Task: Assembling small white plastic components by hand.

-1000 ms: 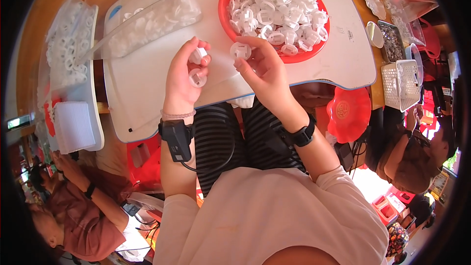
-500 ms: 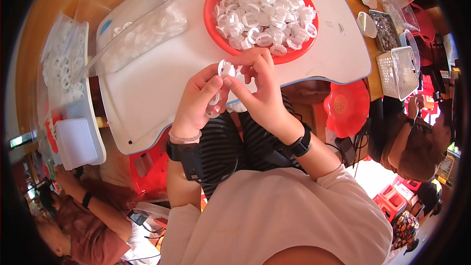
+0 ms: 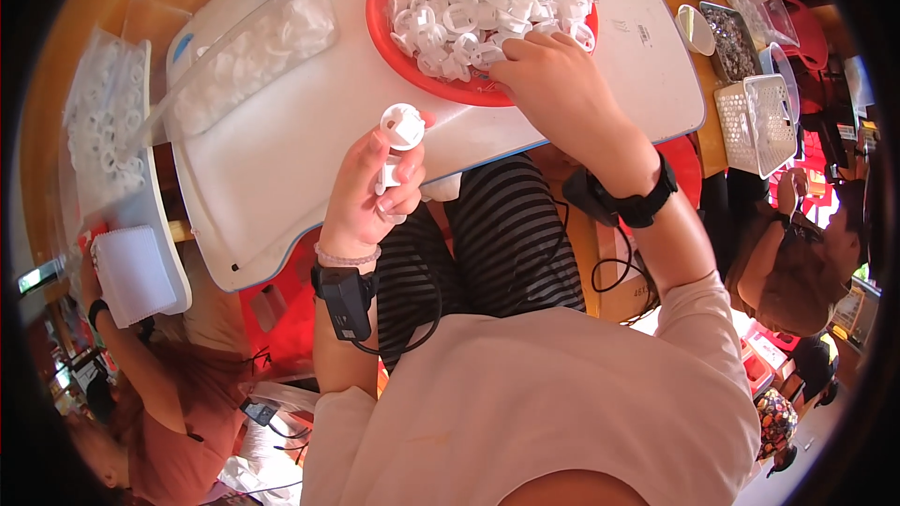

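Observation:
In my left hand (image 3: 361,192) are small white plastic pieces. A round white plastic piece (image 3: 402,126) is pinched upright at the fingertips, and another white piece (image 3: 386,174) sits lower, against the curled fingers. My right hand (image 3: 567,89) is over the near right side of a red bowl (image 3: 427,82), its fingers bent down onto the heap of white plastic pieces (image 3: 483,5). Those fingertips are partly hidden, so what they hold cannot be made out.
A clear plastic box (image 3: 253,66) of white parts lies on the white tabletop (image 3: 272,169), left of the bowl. Farther left is a bag of white rings (image 3: 108,136). A white basket (image 3: 755,122) stands at right. Other people sit on both sides.
My right hand has left the piece at my left hand and moved right and up to the red bowl. The left hand has moved slightly left, still holding the white pieces.

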### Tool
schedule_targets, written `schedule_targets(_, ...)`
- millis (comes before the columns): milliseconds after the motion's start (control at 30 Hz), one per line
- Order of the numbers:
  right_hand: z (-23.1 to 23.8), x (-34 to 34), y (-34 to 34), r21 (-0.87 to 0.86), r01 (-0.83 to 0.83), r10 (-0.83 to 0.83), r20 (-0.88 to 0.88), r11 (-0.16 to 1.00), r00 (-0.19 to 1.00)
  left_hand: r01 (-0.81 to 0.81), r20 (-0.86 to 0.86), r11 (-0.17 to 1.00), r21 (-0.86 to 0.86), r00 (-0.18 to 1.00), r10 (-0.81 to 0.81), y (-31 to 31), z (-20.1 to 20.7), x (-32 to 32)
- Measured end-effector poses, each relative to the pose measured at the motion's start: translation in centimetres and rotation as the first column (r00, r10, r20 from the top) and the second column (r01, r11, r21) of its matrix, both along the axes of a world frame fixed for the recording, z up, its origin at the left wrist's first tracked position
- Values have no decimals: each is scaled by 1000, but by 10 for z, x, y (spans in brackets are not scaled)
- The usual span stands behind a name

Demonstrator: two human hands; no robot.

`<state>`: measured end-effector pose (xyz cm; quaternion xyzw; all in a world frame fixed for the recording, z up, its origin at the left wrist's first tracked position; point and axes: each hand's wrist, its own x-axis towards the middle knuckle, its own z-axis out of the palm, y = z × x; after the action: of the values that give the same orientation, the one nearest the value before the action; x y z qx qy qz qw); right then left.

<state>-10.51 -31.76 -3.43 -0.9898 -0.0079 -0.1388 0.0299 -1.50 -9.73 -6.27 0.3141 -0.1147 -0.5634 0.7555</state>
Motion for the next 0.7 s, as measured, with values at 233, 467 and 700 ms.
schedule_targets(233,-5,21,-8,-189,-148,127,-120,971,985,55,-68,998,-32,996,-57,-4,6,0)
schedule_targets(467,-4,21,-9,-171,-107,87,-118,979,989,92,-44,995,-34,995,-94,-5,12,1)
schedule_targets(700,-5,24,-12,-179,-154,131,-133,972,982,80,-31,997,-1,996,-80,0,13,0)
